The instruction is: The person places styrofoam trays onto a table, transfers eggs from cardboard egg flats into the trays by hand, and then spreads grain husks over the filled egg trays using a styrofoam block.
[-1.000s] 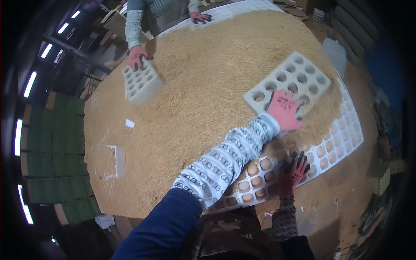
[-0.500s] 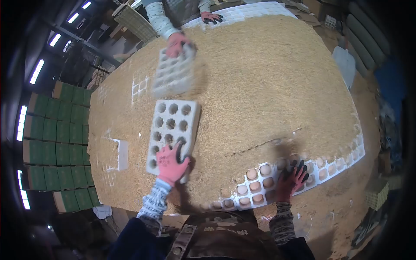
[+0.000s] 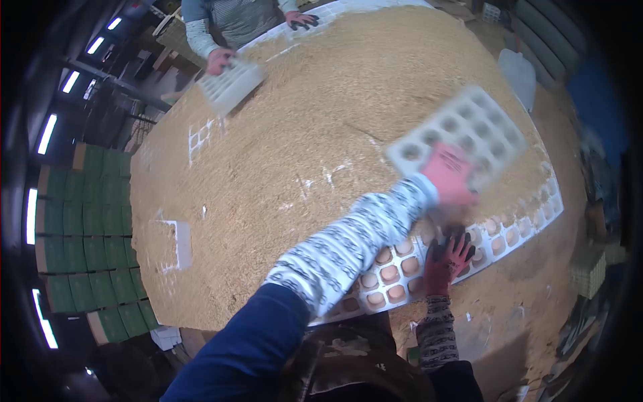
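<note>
My left hand [image 3: 450, 174], in a pink glove, grips a white foam tray with rows of round holes [image 3: 492, 127]; both are blurred, and its fingertips cannot be made out. The tray is tilted over the right part of the husk-covered table. My right hand [image 3: 449, 264], in a pink glove with dark fingertips, rests with fingers spread on the white egg trays [image 3: 386, 296] along the near edge. Brown eggs [image 3: 389, 273] sit in their cells beside it. My left forearm crosses in front and hides part of these trays.
Loose husks [image 3: 268, 147] cover the table, with buried white tray edges [image 3: 182, 244] showing through. Across the table, a co-worker's gloved hand [image 3: 220, 60] holds another foam tray [image 3: 234, 87]; their other hand [image 3: 301, 19] touches the far edge. Green boxes [image 3: 94, 234] are stacked at left.
My left hand has carried the foam tray from the middle-left over to the right. My right hand stays near the same spot. The co-worker's foam tray has moved away toward the far left.
</note>
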Demonstrator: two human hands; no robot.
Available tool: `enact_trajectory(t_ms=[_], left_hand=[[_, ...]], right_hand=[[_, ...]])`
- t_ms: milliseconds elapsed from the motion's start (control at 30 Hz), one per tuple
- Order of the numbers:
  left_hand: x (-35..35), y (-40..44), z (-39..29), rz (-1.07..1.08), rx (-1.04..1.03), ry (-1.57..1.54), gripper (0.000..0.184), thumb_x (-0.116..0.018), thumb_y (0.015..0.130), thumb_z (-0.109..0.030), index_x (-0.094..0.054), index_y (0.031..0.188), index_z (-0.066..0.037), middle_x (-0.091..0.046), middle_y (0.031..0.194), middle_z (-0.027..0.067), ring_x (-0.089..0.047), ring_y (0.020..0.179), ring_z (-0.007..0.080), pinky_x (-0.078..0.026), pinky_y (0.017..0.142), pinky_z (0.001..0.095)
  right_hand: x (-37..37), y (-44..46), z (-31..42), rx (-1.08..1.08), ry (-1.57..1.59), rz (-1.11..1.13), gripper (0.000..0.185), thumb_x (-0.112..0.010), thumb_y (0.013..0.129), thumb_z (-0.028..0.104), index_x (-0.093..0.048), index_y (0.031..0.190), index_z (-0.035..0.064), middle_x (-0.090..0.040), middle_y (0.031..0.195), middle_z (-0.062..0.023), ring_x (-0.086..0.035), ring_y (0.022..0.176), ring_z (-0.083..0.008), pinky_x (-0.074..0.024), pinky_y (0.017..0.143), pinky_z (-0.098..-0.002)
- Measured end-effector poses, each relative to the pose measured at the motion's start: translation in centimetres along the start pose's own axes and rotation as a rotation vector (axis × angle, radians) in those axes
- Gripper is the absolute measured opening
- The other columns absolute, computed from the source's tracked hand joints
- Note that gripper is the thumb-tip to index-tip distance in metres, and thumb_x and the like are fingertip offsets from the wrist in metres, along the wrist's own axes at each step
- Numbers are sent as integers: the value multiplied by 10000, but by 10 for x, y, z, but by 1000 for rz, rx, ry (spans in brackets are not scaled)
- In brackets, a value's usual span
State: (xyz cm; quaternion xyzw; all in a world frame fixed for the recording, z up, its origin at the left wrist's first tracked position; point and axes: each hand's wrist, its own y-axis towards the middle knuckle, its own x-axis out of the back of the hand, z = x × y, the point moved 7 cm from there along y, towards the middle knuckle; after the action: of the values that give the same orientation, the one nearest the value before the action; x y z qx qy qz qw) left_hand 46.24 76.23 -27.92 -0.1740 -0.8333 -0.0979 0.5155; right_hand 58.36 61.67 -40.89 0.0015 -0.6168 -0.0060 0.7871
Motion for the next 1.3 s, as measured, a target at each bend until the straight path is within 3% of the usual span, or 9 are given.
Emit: enact_trajectory(t_ms=[133, 200, 300, 567, 700, 767, 800, 1067, 1300], left_hand=[[37, -68, -16, 90, -27, -49, 720, -615, 727, -510, -439, 1340, -176, -544, 1136, 176, -474, 1134, 324, -300, 1011, 433], [49, -134, 55, -250, 167, 94, 707, -605, 736, -509, -456, 1337, -167, -546, 1121, 170, -471, 1122, 318, -295, 1007, 432], [79, -257, 156, -109, 630, 62, 669, -562, 768, -497, -472, 1336, -157, -538, 1144, 184, -446, 1155, 323, -237, 1043, 458], [84, -552, 171, -508, 1124, -62, 611, -654, 741, -308, -496, 1317, -180, -585, 1127, 138, -510, 1080, 320, -342, 993, 419], [118, -516, 166, -465, 972, 392, 643, -676, 722, -311, -490, 1325, -187, -532, 997, 142, -488, 998, 323, -358, 955, 423], [138, -458, 183, -424, 846, 426, 658, -677, 714, -357, -492, 1322, -190, -529, 979, 140, -483, 996, 302, -343, 949, 409], [143, -432, 197, -424, 807, 435, 633, -669, 716, -391, -518, 1294, -180, -531, 964, 136, -485, 1000, 296, -338, 938, 401], [104, -436, 171, 20, 440, 328, 653, -604, 674, -444, -537, 1275, -198, -511, 1010, 166, -468, 1006, 305, -313, 961, 438], [108, -583, 128, 18, 480, 151, 600, -684, 626, -379, -604, 1178, -155, -502, 929, 137, -480, 934, 304, -346, 881, 433]], right_hand=[[0, 1, 1, -4, -1, -3, 601, -609, 802, 345, -446, 1303, 57, -351, 1421, -160, -298, 1312, -394, -176, 1072, -573], [-3, 4, 2, 18, -18, -42, 592, -606, 811, 343, -446, 1305, 60, -339, 1438, -149, -292, 1318, -392, -171, 1077, -569], [0, 2, 4, 56, -16, -65, 571, -593, 826, 333, -445, 1308, 64, -321, 1461, -129, -290, 1325, -386, -160, 1085, -561], [5, 2, 8, 132, 21, -109, 634, -641, 780, 304, -429, 1318, 42, -334, 1440, -162, -288, 1325, -370, -147, 1092, -551], [23, -20, 57, -12, 940, -150, 570, -626, 820, 157, -412, 1326, 6, -372, 1395, -204, -350, 1300, -342, -268, 1074, -440], [58, -47, 161, 316, 1163, 160, 423, -581, 862, 66, -470, 1261, -18, -505, 1272, -184, -472, 1193, -321, -354, 1021, -382], [66, -63, 207, 751, 911, 2, 547, -661, 779, 97, -455, 1271, -19, -525, 1244, -206, -513, 1152, -335, -407, 966, -409], [13, -173, 308, 975, 512, 213, 565, -654, 783, 279, -485, 1278, 64, -430, 1341, -182, -333, 1292, -361, -182, 1081, -542], [11, -162, 254, 192, 1018, 383, 534, -694, 761, 128, -498, 1247, 32, -536, 1204, -181, -584, 1024, -295, -485, 841, -377]])
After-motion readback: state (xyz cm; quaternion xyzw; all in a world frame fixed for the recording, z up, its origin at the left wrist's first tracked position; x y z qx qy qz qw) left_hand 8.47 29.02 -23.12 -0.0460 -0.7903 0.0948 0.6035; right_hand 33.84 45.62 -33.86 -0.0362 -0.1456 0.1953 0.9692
